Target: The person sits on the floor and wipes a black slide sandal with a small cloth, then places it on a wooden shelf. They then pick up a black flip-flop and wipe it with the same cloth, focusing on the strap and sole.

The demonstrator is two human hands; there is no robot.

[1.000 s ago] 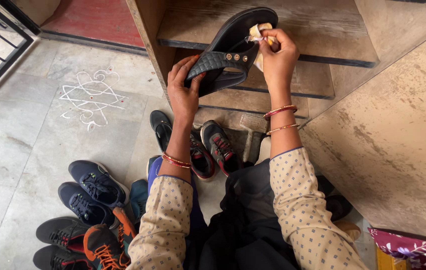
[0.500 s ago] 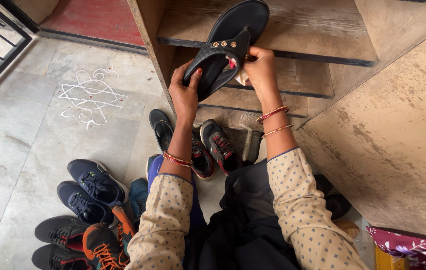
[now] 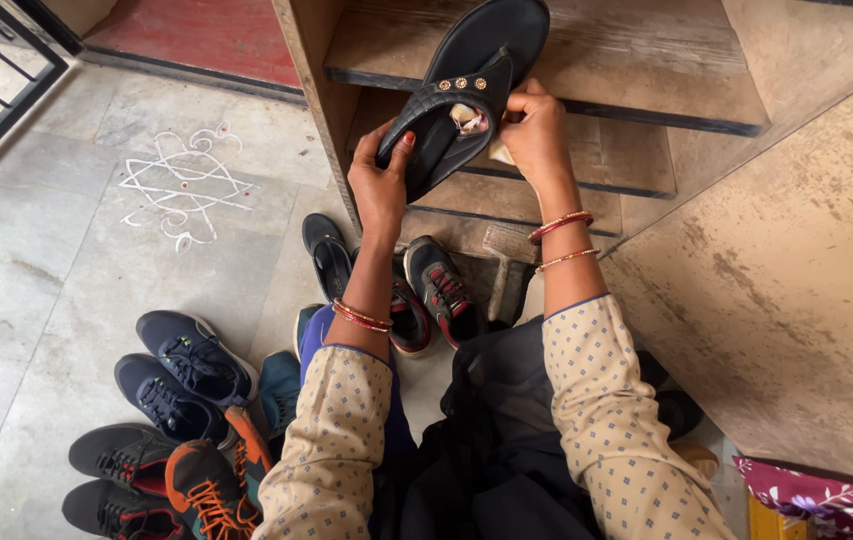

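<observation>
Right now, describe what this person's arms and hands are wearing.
Both arms wear beige sleeves dotted with small blue squares and edged in blue at the cuffs. The left hand has red-painted nails and red-and-gold bangles on the forearm. The right hand has a red-and-gold bangle plus a thinner gold one further up the forearm.

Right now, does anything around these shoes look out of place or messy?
Only the sneakers stand out: they lie jumbled on the floor, overlapping at odd angles. The black sandal looks intact, held by the left hand while the right hand presses a cloth under its strap.
</observation>
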